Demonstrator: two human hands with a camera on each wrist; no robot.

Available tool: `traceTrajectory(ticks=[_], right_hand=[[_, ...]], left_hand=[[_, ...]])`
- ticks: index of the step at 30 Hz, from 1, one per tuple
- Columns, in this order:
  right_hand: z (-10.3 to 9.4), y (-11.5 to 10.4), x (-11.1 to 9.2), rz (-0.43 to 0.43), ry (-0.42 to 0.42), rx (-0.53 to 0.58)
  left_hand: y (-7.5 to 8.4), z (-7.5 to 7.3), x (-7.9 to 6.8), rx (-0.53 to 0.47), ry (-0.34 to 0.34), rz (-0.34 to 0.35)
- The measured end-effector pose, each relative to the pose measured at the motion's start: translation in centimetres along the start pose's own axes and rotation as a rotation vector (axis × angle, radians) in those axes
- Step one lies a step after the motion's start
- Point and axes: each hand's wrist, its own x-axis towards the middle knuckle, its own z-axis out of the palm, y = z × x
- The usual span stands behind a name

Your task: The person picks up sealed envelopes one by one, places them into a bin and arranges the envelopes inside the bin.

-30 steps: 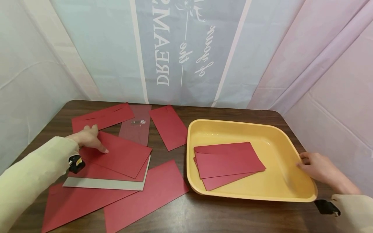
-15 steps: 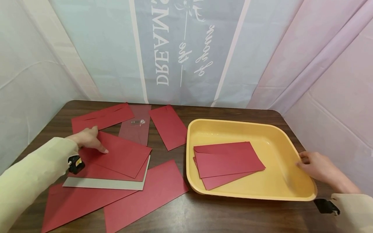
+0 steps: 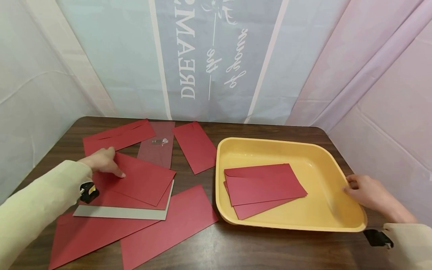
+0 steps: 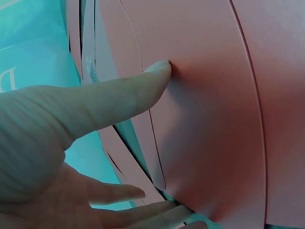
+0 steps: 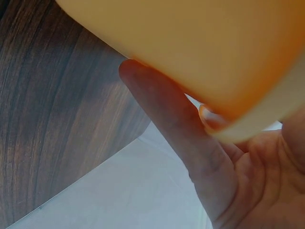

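Unmoved, left grip (image 3: 104,162) spread on envelope (image 3: 145,180), right grip (image 3: 369,192) holding tray (image 3: 320,210)

Illumination: even, soft and bright in the head view; dimmer, colour-shifted in both wrist views.
The head view shows small glints inside the tray (image 3: 324,202), shadow below its front edge, and faint sheen on the table (image 3: 209,249). The left wrist view carries a cyan cast, with soft shadow beside the left hand (image 4: 50,138) on the envelope (image 4: 209,105). In the right wrist view, the tray's near rim is blurred.
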Motion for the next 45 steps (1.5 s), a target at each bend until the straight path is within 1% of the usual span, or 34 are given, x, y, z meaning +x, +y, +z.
traceTrajectory(ticks=[5,16,24,37,40,45], right_hand=[[-0.01,0.0,0.02,-0.003,0.006,-0.001],[0.03,0.05,-0.02,-0.007,0.013,-0.007],[0.12,0.2,0.02,-0.011,0.021,-0.012],[0.04,-0.07,-0.09,-0.002,0.016,-0.009],[0.04,-0.06,-0.07,-0.001,0.016,-0.009],[0.01,-0.03,-0.02,0.0,0.014,-0.01]], left_hand=[[0.06,0.17,0.01,-0.017,0.005,0.003],[0.04,0.16,-0.08,-0.012,0.025,0.007],[0.09,0.12,-0.28,-0.016,0.033,-0.004],[0.05,-0.12,-0.5,0.033,0.053,-0.031],[-0.06,-0.21,-0.55,0.04,0.057,-0.026],[-0.13,-0.34,-0.62,0.0,0.052,-0.017]])
